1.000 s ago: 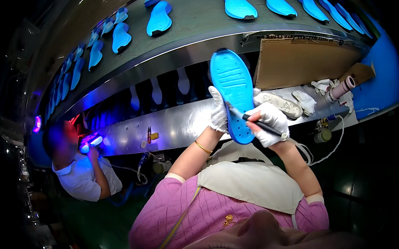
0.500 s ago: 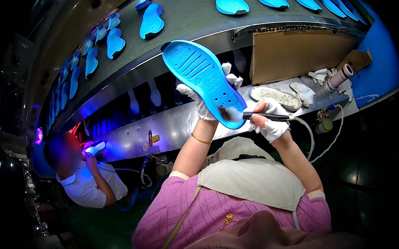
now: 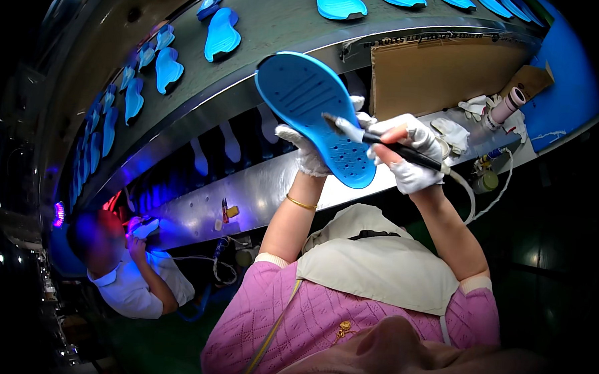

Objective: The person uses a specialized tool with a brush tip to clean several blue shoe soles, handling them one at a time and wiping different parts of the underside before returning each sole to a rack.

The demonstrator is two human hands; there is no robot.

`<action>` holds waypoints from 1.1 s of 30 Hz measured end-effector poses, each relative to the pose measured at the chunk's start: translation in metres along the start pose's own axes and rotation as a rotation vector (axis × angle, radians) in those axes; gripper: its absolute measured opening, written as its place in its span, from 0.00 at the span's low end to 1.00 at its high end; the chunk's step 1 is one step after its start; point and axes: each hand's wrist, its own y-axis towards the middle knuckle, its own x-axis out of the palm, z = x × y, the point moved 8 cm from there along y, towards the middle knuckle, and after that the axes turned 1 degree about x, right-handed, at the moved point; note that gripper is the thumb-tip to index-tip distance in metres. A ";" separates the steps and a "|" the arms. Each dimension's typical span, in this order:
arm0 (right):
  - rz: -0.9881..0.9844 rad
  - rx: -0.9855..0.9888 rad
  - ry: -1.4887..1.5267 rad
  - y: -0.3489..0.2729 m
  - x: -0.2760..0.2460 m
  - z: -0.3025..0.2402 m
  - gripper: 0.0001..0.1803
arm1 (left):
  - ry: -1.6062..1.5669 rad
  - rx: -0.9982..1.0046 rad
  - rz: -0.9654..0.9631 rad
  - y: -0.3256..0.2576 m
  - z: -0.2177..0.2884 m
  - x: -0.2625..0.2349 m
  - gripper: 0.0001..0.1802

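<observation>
A blue shoe sole [image 3: 297, 86] is held up in front of me, its slotted and perforated face toward me. My left hand [image 3: 309, 157], in a white glove, grips it from beneath and behind, with part of the fingers hidden by the sole. My right hand [image 3: 417, 177] is closed on a black-handled brush [image 3: 404, 151]; its glove leaves some fingertips bare. The dark bristles lie over the middle of the sole, just above its holes. A pale hose [image 3: 463, 185] runs from the brush's rear end.
Blue soles [image 3: 222, 35] lie in rows on the dark conveyor [image 3: 273, 22] beyond. Below it, a metal shelf [image 3: 205, 213] carries gloves [image 3: 451, 135] and a pink cylinder [image 3: 505, 109], near a cardboard sheet [image 3: 445, 76]. At left, a co-worker [image 3: 142, 280] holds another sole.
The brush has moved from the sole's lower end up toward its middle. The sole has tilted, its face looking darker, and my right hand has come up and closer to it.
</observation>
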 end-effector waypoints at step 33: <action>-0.326 0.442 -0.210 -0.016 -0.017 0.056 0.07 | 0.811 -0.588 0.476 0.019 0.003 -0.055 0.44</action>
